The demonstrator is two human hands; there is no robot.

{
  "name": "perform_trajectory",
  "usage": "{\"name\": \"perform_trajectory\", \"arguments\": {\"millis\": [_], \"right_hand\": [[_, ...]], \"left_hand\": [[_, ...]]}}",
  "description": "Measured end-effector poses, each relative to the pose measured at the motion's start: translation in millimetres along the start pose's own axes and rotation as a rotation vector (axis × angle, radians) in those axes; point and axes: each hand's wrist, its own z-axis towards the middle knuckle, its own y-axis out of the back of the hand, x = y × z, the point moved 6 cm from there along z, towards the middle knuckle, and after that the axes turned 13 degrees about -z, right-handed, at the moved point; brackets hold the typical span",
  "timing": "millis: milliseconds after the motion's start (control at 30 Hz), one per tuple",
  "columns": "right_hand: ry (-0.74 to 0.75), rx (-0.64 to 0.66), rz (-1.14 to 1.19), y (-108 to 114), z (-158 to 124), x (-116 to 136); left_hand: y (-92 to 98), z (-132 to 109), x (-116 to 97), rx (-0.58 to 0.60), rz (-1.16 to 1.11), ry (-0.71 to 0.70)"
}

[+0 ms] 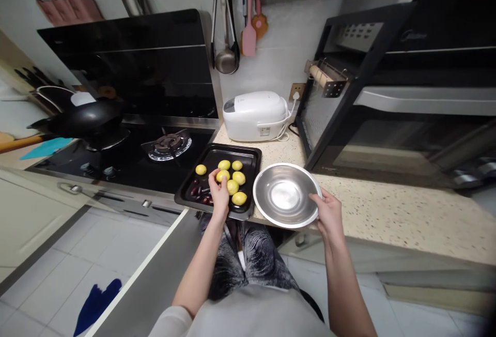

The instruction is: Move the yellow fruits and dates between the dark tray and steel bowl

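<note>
My left hand [219, 196] reaches over a black baking tray [209, 156], its thumb and fingers closed around a lemon [222, 175]. Several other yellow lemons [239, 199] lie about it in the tray, one apart at the left [200, 169]. Small dark red, oblong pieces like dates [196, 190] lie in the tray's near left part, some hidden behind my left hand. My right hand [329, 213] grips the right rim of a round stainless steel bowl [267, 197], thumb inside. The bowl stands just right of the tray and has nothing in it.
A white appliance [256, 112] with a cord stands behind the tray. Left is a gas hob [169, 143] with a black wok [89, 120]. At right stands a dark rack [320, 94] with an oven [406, 140]. An open drawer [155, 259] juts out below the counter.
</note>
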Motion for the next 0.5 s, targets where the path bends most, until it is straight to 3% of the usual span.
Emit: {"name": "perform_trajectory", "arguments": {"millis": [167, 500], "right_hand": [[-0.036, 0.062, -0.089, 4.4, -7.5, -6.5], [-0.146, 0.179, -0.052, -0.8, -8.7, -20.5]], "left_hand": [[0.3, -0.2, -10.3, 0.048, 0.111, -0.115], [-3.5, -4.5, -26.6, 0.057, 0.136, -0.139]]}}
